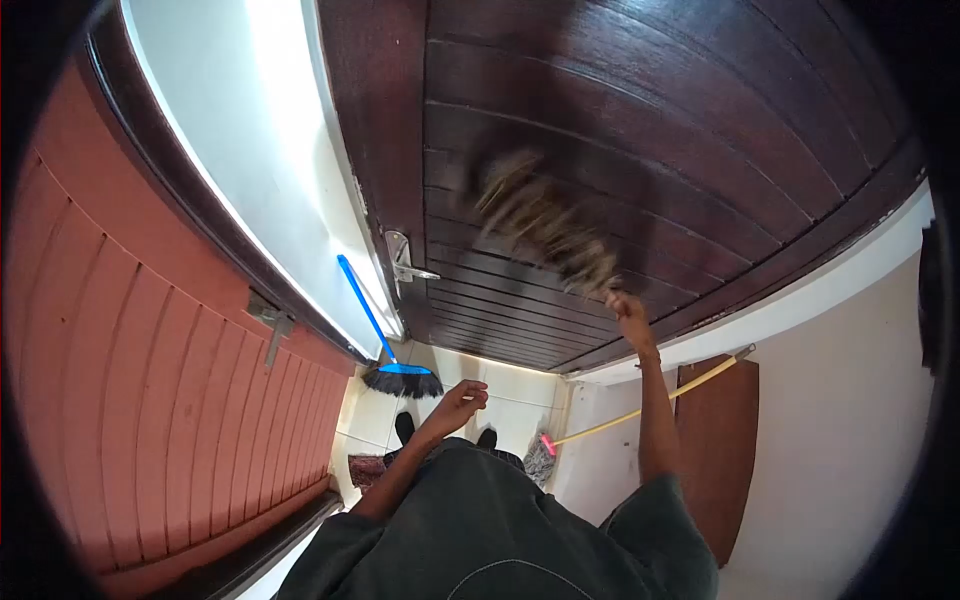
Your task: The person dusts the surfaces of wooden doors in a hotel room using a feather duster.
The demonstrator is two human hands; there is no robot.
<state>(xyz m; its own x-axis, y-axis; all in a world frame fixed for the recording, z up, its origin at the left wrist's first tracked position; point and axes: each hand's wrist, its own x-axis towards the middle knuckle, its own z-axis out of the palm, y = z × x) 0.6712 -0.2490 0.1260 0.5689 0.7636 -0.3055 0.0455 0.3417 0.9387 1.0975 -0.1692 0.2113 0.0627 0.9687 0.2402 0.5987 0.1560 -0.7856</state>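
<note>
My right hand [628, 308] is closed round the end of a fluffy brown duster [550, 228], which is blurred by motion and lies over the dark wooden door [600, 130]. The duster points up and to the left from my fist. My left hand [462, 405] hangs in front of my body, fingers partly bent and a little apart, with nothing visible in it. Left of the duster, a metal handle [408, 266] sits on the door's edge.
A broom [402, 380] with a blue handle stands at the left wall. A mop [620, 420] with a yellow pole leans on the right, beside a brown board [718, 450]. A reddish door [170, 370] fills the left. My feet are on the tiled floor [520, 395].
</note>
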